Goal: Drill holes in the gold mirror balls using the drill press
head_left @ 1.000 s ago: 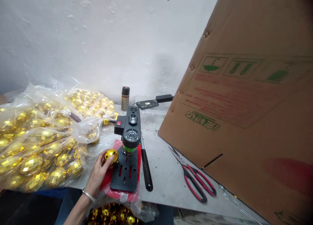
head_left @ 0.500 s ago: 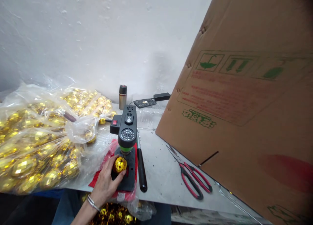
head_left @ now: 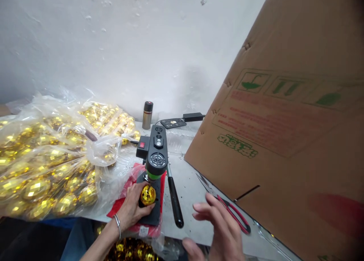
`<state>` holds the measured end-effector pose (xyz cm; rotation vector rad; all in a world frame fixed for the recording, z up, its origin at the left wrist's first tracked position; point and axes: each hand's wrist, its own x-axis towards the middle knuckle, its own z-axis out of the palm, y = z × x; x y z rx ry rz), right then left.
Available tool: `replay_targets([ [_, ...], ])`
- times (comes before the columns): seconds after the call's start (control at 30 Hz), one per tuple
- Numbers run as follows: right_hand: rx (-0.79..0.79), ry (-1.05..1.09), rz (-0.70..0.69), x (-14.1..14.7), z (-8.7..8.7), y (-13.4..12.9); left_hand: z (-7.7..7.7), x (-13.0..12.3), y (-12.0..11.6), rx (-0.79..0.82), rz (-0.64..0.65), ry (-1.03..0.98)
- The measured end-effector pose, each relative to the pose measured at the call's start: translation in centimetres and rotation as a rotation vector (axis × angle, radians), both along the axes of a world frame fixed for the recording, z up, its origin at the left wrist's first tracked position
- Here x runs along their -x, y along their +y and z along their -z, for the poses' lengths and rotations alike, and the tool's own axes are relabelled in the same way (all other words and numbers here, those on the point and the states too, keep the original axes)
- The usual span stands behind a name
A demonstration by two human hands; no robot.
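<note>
A gold mirrored ball (head_left: 148, 195) is gripped by my left hand (head_left: 135, 204), thumb on its near side and fingers around its far left. The ball is over the dark base plate of a small black machine (head_left: 157, 151), just in front of its green-ringed lower part. My right hand (head_left: 218, 228) is raised at the lower right, fingers apart and curved, with nothing in it. It is nearest to the red-and-black scissors (head_left: 241, 221), which it partly covers, and to the machine's black lever handle (head_left: 175, 206).
Clear plastic bags (head_left: 57, 166) full of gold balls spread over the left of the table (head_left: 182, 177). A tall cardboard box (head_left: 270, 132) leans over the right side. Behind the machine stand a spray can (head_left: 147, 115) and a black power adapter (head_left: 192, 117). Gold balls (head_left: 133, 249) lie near my lap.
My right hand has come into view at the lower right, in front of the scissors. My left hand still holds the ball at the machine. The whole view has shifted slightly.
</note>
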<state>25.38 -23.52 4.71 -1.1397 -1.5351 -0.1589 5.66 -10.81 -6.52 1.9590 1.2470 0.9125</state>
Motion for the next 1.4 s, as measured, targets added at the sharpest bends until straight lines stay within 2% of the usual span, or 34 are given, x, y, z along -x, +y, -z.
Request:
replay_targets([
  [0.07, -0.072, -0.056, -0.042, 0.9, -1.8, 1.5, 0.1, 0.0, 0.0, 0.003, 0.018, 0.007],
  [0.17, -0.088, -0.136, -0.111, 1.8, -4.0, 3.2, 0.1, -0.1, 0.1, 0.009, 0.048, 0.014],
  [0.3, -0.103, -0.232, -0.159, 2.5, -5.5, 4.9, 0.2, -0.3, -0.1, 0.026, 0.048, 0.004],
  [0.37, -0.127, -0.239, -0.186, 3.0, -5.1, 5.6, 0.0, -0.4, -0.2, 0.042, 0.046, 0.008],
  [0.43, -0.182, -0.209, -0.175, 3.7, -3.9, 6.2, -0.2, -0.5, -0.4, 0.059, 0.046, 0.021],
  [0.53, -0.206, -0.132, -0.085, 4.8, -1.7, 6.3, -0.9, -0.7, -0.6, 0.077, 0.034, 0.039],
  [0.63, -0.153, -0.044, -0.008, 5.7, -0.5, 5.9, -1.5, -0.9, -0.6, 0.099, 0.029, 0.052],
  [1.03, -0.179, 0.131, 0.038, 7.3, 0.2, 6.1, -2.2, -1.1, -0.6, 0.139, 0.047, 0.052],
  [1.2, -0.263, 0.080, 0.017, 7.0, 0.4, 6.5, -2.1, -1.0, -0.7, 0.120, 0.041, 0.037],
  [1.4, -0.202, 0.145, 0.026, 7.4, 0.4, 6.2, -1.8, -1.1, -0.6, 0.134, 0.030, 0.041],
])
